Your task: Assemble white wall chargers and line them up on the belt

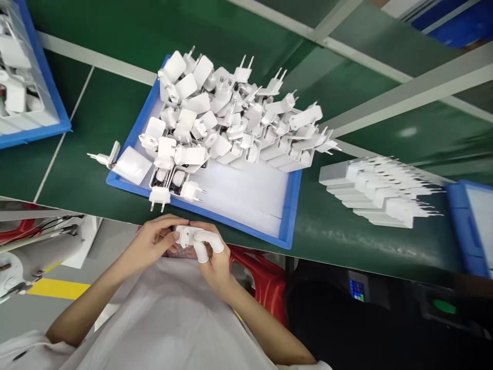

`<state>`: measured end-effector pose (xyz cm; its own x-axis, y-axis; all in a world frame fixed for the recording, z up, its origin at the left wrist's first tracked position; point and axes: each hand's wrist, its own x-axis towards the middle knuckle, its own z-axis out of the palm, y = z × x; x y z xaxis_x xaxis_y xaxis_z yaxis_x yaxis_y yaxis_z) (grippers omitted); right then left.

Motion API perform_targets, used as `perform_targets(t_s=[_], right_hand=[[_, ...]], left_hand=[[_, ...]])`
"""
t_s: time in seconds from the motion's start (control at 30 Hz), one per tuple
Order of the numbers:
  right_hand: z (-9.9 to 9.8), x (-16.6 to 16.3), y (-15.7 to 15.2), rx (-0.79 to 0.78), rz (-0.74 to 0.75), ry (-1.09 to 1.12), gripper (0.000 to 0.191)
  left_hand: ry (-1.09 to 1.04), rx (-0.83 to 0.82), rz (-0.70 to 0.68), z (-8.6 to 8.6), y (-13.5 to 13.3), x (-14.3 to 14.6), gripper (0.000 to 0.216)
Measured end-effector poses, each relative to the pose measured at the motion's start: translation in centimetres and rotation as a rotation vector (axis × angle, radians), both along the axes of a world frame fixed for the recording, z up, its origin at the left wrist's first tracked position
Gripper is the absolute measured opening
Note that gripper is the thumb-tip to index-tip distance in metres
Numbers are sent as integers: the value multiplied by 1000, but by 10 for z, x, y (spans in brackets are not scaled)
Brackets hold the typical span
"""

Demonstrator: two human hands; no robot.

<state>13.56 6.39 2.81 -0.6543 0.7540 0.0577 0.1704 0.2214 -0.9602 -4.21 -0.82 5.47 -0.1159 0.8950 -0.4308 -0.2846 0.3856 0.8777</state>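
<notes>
Close to my body, just off the table's front edge, a white plug adapter (186,235) is held between both hands. My left hand (156,240) has its thumb and fingers closed on the adapter's left side. On the other side, my right hand (215,257) grips it with thumb and forefinger, both wearing white finger cots. In front of them lies a blue-rimmed tray (291,210) with a heap of white adapters (231,118). Many have two metal pins sticking out, and some casings stand open with parts showing inside.
To the right, white adapters (379,190) stand in neat rows on the green table (335,246). Another blue tray (468,231) is at the far right, and a filled one (57,113) at the left. A red stool (265,282) is below the table edge.
</notes>
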Motion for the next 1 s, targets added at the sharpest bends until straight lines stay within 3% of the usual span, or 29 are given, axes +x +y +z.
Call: perform_targets(t_s=[0.2, 0.4, 0.6, 0.67, 0.73, 0.87, 1.0], right_hand=[[2, 7, 8, 207, 44, -15, 10], [15, 7, 26, 504, 300, -277, 29], [31, 6, 36, 642, 372, -344, 26], [38, 17, 48, 641, 232, -313, 22], [46, 35, 72, 624, -17, -317, 18], [58, 80, 148, 607, -498, -455, 22], [52, 103, 220, 537, -738, -633, 20]], left_hand=[[22, -24, 100, -2, -9, 2, 46], [82, -26, 143, -6, -20, 0, 51], [150, -10, 218, -9, -35, 2, 53], [185, -8, 261, -19, -39, 2, 54], [205, -38, 329, -32, -40, 1, 61], [253, -25, 328, -55, -34, 3, 73], [202, -110, 281, -67, -26, 7, 70]])
